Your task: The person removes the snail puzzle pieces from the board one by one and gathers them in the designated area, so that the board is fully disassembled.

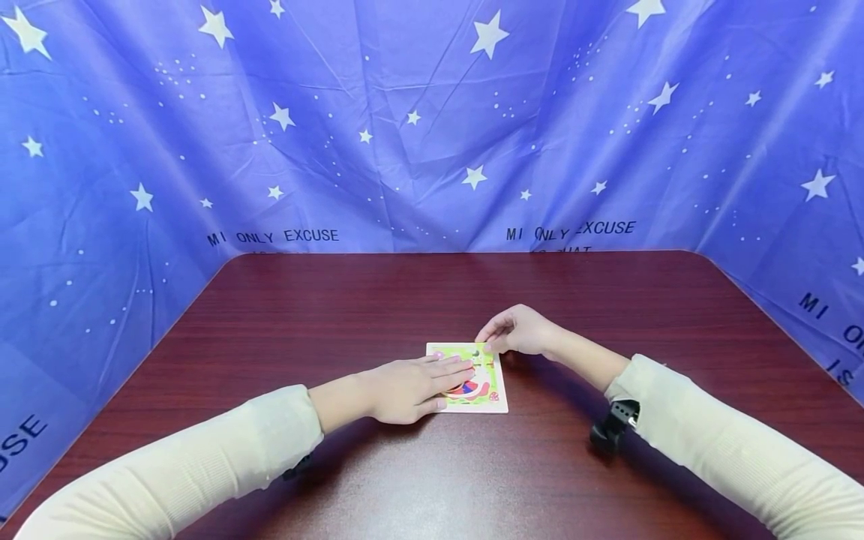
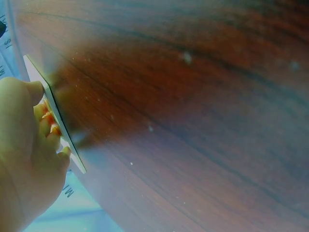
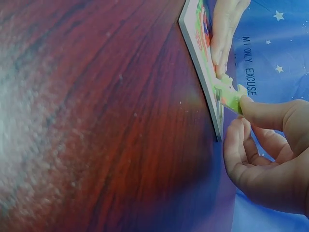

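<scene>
A small square jigsaw puzzle board (image 1: 498, 403) with a white rim and a green, red and blue picture lies on the table. My left hand (image 1: 413, 386) rests on it from the left with fingers extended, covering much of the picture. In the left wrist view, the thumb lies by the near edge of the board (image 2: 60, 118). At the far right corner is my right hand (image 1: 529, 331). Seen from the right wrist, its thumb and fingers pinch a green puzzle piece (image 3: 233, 100), which is tilted up from the board's surface. The piece's inner end is close to the left fingertips.
The dark red wood-grain table (image 1: 324, 307) extends around the board on all sides. Behind it and along both sides hangs a blue curtain (image 1: 418, 150) with white stars and lettering. A black strap device (image 1: 614, 426) sits at the right wrist.
</scene>
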Available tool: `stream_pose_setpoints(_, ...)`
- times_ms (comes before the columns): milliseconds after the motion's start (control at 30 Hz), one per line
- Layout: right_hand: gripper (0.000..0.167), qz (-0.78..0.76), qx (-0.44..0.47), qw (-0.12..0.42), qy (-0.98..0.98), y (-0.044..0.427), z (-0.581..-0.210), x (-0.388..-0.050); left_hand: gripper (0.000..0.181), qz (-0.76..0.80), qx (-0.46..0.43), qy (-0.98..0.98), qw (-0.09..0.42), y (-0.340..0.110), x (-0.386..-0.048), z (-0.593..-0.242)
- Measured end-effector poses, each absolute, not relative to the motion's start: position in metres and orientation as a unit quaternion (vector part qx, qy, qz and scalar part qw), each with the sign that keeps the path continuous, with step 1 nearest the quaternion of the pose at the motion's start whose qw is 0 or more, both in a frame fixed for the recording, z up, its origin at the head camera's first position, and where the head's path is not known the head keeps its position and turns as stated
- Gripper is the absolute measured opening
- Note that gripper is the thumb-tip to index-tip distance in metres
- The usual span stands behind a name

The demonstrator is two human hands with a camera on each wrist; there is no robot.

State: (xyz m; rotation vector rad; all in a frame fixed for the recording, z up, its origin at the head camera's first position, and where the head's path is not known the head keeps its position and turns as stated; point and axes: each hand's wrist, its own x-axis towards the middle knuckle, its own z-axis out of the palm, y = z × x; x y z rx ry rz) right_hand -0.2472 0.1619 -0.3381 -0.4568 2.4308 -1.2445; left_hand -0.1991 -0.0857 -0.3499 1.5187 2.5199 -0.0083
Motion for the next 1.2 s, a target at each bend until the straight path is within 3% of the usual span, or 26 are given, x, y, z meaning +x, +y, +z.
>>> stream_pose_setpoints(533,0.029,-0.505,-0.134,0.209,0.827,0.168,-0.347,-0.245,0.057,-0.005,0.519,0.849,0.098,-0.084,-0.200,-0.352)
stream_pose_setpoints(1200,0.033,-0.530,-0.131,0.172,0.820,0.166,-0.348,-0.235,0.057,-0.008,0.507,0.855,0.105,-0.085,-0.200,-0.350)
